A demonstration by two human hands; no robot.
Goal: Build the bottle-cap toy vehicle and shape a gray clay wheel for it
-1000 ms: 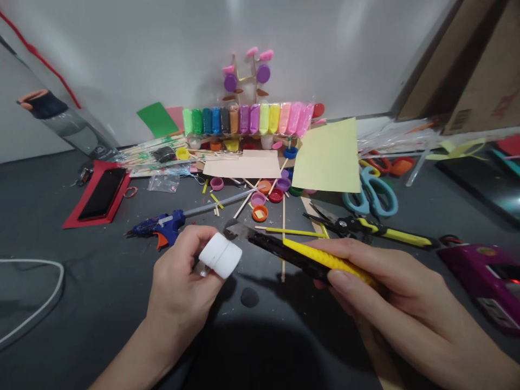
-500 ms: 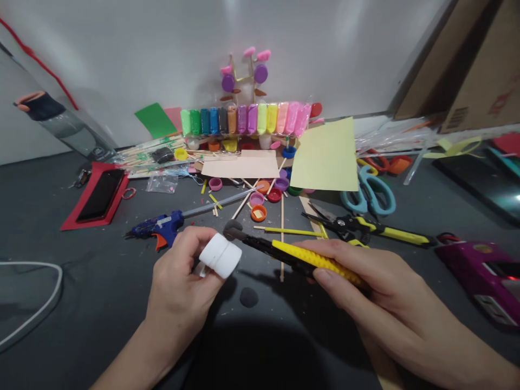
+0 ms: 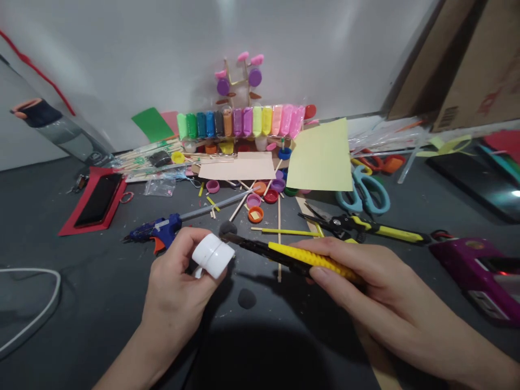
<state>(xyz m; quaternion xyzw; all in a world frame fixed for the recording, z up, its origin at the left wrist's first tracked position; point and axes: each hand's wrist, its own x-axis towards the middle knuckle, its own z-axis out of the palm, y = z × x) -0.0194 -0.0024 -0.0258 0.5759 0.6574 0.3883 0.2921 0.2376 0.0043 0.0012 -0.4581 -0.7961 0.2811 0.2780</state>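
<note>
My left hand (image 3: 173, 292) grips a white cylindrical piece (image 3: 213, 255) with a seam around its middle, like two bottle caps joined. A small white bit shows below it, partly hidden by my fingers. My right hand (image 3: 377, 295) holds a yellow and black utility knife (image 3: 311, 257), its blade pointing left. The blade tip is beside the white piece; I cannot tell whether they touch. One dark grey disc (image 3: 246, 298) lies on the table below the knife. Just behind the blade tip is a second grey disc (image 3: 228, 227).
A blue glue gun (image 3: 160, 230) lies to the left, near a phone (image 3: 98, 200). Several coloured caps (image 3: 255, 214) and sticks are scattered ahead. Pliers (image 3: 349, 222), blue-handled scissors (image 3: 369, 192) and a purple device (image 3: 471, 276) lie right. Clay packs (image 3: 238, 122) stand at the back.
My left hand has tilted the white piece and drawn it slightly left. The knife's blade has shifted a little left and down, and the second grey disc now shows behind it.
</note>
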